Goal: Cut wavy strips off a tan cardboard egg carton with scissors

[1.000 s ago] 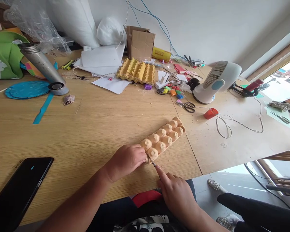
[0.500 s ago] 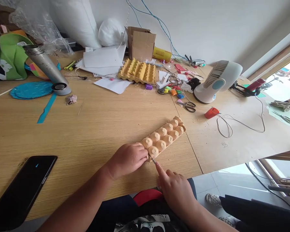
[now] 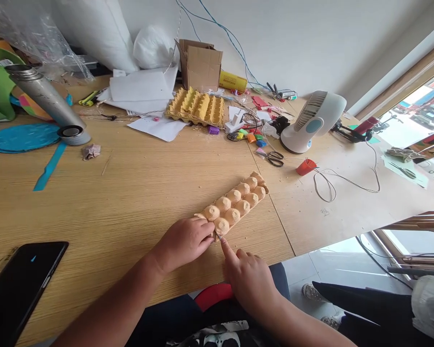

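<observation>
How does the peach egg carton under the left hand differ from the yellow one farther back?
The peach carton is a narrow strip, while the yellow carton is wider. The peach carton shows rounded bumps in two rows; the yellow carton shows pointed ridges. The left hand steadies the peach carton's near end, but no hand touches the yellow carton. Both are molded and lie flat.

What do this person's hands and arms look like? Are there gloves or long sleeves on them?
No gloves: the left hand and right hand are bare. The left forearm and right forearm have no sleeve, watch or bracelet showing. At the bottom edge, a black top shows part of a grey-and-white print.
</observation>
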`<state>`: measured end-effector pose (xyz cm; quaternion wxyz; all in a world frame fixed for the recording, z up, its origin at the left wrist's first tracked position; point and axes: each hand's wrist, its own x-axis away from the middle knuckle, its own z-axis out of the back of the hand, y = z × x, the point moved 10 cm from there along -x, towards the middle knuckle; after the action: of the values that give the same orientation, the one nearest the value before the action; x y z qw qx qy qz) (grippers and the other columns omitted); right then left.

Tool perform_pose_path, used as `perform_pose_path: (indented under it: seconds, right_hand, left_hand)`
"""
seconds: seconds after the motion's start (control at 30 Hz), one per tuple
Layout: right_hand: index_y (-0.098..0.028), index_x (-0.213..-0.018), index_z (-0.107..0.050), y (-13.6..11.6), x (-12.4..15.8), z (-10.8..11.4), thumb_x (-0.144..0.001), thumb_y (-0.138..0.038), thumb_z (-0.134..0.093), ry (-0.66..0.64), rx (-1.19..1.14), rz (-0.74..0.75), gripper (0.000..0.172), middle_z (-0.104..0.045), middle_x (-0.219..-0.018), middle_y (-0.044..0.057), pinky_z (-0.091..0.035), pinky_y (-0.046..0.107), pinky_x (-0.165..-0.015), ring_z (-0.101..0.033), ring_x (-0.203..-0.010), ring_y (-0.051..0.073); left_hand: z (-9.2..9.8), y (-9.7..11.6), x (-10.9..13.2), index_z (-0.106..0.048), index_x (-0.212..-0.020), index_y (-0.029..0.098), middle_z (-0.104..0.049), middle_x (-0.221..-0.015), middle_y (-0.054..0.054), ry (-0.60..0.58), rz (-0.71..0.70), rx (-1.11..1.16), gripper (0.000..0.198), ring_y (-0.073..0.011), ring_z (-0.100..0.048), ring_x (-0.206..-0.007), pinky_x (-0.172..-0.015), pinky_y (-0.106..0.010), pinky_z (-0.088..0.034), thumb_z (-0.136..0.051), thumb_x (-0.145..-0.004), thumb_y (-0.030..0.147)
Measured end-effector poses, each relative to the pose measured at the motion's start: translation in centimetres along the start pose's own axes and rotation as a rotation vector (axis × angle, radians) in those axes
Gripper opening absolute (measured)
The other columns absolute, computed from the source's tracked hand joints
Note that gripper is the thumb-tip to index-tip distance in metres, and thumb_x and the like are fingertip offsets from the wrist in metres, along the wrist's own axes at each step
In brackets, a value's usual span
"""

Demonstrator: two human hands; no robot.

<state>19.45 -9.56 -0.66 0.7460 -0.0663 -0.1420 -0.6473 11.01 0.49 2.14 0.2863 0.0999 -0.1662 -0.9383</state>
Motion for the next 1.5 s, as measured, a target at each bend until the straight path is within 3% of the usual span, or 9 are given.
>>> perform_pose_path:
  seconds: [0.43,0.7,0.93,1.17,1.37,1.5]
  right_hand:
    - [-0.023,-0.158,-0.038,-0.1,0.2,0.1,-0.086,-0.008,-0.055,-0.033,0.002,-0.006,0.075,-0.073,-0.087,0.009,-0.044,0.028,-0.058,-0.07,-0.069,0.02]
    - [-0.021,-0.158,-0.037,-0.3,-0.9,-0.1,-0.09,-0.01,-0.053,-0.003,0.006,-0.02,0.071,-0.072,-0.086,0.009,-0.046,0.029,-0.058,-0.07,-0.07,0.021]
    - [-0.021,-0.157,-0.039,0.2,0.4,-0.3,-0.091,-0.009,-0.051,-0.03,0.014,-0.014,0.068,-0.073,-0.087,0.009,-0.046,0.03,-0.058,-0.07,-0.068,0.021]
    - [-0.022,-0.16,-0.032,-0.4,-1.0,0.2,-0.089,-0.009,-0.052,-0.037,0.008,-0.021,0.075,-0.073,-0.087,0.009,-0.045,0.029,-0.057,-0.07,-0.07,0.021]
    - [-0.019,-0.159,-0.035,-0.1,0.2,0.0,-0.087,-0.006,-0.052,-0.081,0.004,-0.005,0.075,-0.072,-0.087,0.009,-0.047,0.03,-0.057,-0.071,-0.069,0.022]
    - [-0.02,-0.159,-0.035,-0.2,-0.1,0.2,-0.087,-0.006,-0.052,-0.076,-0.004,-0.011,0.075,-0.072,-0.087,0.009,-0.047,0.031,-0.056,-0.071,-0.069,0.023]
  left_hand:
    - [0.0,-0.4,-0.1,-0.054,-0.081,0.021,-0.066,-0.083,-0.002,-0.009,0.058,0.038,0.012,-0.019,-0.062,-0.078,-0.066,-0.031,-0.041,-0.061,-0.091,0.02]
    - [0.0,-0.1,-0.2,-0.055,-0.079,0.021,-0.065,-0.086,-0.003,-0.029,0.02,0.025,0.015,-0.0195,-0.061,-0.083,-0.07,-0.032,-0.043,-0.056,-0.095,0.019]
    - [-0.3,-0.6,-0.2,-0.055,-0.083,0.021,-0.065,-0.089,-0.003,-0.036,0.063,0.047,0.011,-0.0202,-0.061,-0.086,-0.072,-0.032,-0.043,-0.059,-0.094,0.021]
    - [-0.4,-0.5,-0.1,-0.053,-0.081,0.021,-0.064,-0.09,-0.004,-0.025,0.042,0.077,0.015,-0.0199,-0.06,-0.087,-0.075,-0.032,-0.043,-0.055,-0.096,0.018]
    - [-0.7,-1.0,-0.2,-0.056,-0.087,0.021,-0.065,-0.093,-0.004,-0.032,0.087,0.086,0.008,-0.0218,-0.06,-0.09,-0.077,-0.034,-0.044,-0.057,-0.094,0.019]
    - [-0.7,-0.7,-0.3,-0.055,-0.083,0.021,-0.064,-0.092,-0.004,-0.048,0.073,0.101,0.013,-0.0213,-0.06,-0.089,-0.077,-0.033,-0.044,-0.055,-0.095,0.019]
